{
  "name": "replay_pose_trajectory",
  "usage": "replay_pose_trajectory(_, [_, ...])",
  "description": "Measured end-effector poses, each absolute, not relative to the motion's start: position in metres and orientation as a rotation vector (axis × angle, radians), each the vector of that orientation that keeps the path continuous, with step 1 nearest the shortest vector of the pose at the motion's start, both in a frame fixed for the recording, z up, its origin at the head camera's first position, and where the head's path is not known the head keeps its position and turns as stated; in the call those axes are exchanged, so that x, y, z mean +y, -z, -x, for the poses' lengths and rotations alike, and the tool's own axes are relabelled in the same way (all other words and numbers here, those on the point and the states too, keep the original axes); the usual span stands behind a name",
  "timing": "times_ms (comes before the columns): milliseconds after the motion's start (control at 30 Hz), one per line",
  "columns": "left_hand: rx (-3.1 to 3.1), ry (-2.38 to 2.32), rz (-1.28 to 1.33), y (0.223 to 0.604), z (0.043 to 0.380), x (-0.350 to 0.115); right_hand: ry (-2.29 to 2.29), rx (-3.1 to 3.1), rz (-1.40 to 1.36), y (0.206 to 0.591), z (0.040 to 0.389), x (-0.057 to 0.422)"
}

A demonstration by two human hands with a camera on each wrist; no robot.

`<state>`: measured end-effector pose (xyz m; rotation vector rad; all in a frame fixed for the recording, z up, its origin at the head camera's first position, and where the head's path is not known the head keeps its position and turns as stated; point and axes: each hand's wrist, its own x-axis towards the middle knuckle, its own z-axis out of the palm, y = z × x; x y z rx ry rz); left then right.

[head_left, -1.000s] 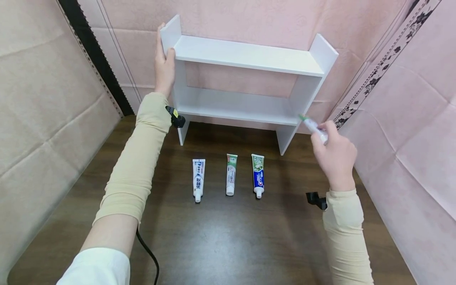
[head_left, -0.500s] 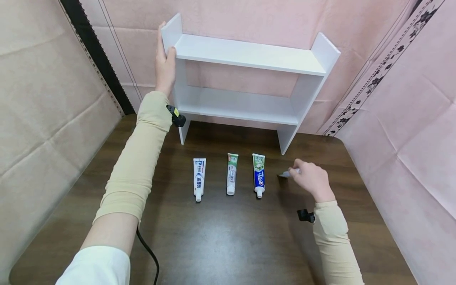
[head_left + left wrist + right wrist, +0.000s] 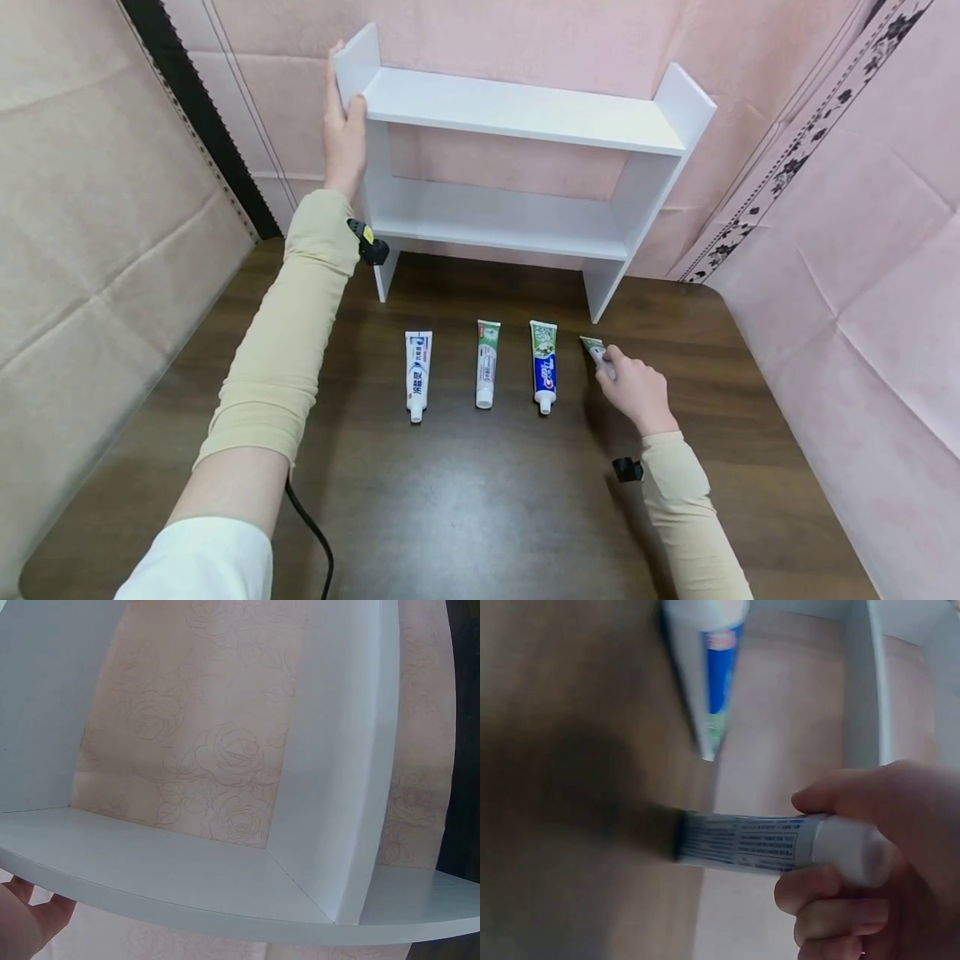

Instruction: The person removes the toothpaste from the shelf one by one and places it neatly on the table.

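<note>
My left hand [image 3: 345,137] grips the upper left side panel of a white two-tier shelf [image 3: 495,221], thumb in front. In the left wrist view, part of that hand [image 3: 34,919] shows at the panel's outer edge. My right hand [image 3: 637,390] pinches a toothpaste tube [image 3: 596,353] near its white cap, just over the table, its green flat end pointing away. Small print covers the tube [image 3: 742,841] in the right wrist view; whether it touches the table is unclear. To its left lies a blue and green toothpaste tube [image 3: 543,362].
Farther left on the brown table [image 3: 465,500] lie a green and white toothpaste tube [image 3: 487,367] and a white and blue one [image 3: 418,371]. Pink cloth [image 3: 847,250] hangs behind and on the right. A black cable [image 3: 315,533] runs beneath the left arm.
My right hand has brought its tube from beside the shelf's right leg down to the table, right of the other tubes. The tube now points away. My left hand keeps its grip.
</note>
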<state>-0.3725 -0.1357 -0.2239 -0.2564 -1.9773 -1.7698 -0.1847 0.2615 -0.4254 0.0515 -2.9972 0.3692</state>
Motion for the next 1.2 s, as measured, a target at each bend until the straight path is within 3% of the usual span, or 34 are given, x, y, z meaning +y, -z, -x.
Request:
replay_pose_trajectory(633, [-1.959, 1.743, 0.222, 0.235, 0.368, -0.142, -0.365, -3.286, -0.160, 0.452, 0.181, 0.264])
replay_pose_trajectory(1200, [-1.939, 1.763, 0.145, 0.240, 0.382, -0.139, -0.356, -3.298, -0.221, 0.446, 0.186, 0.268])
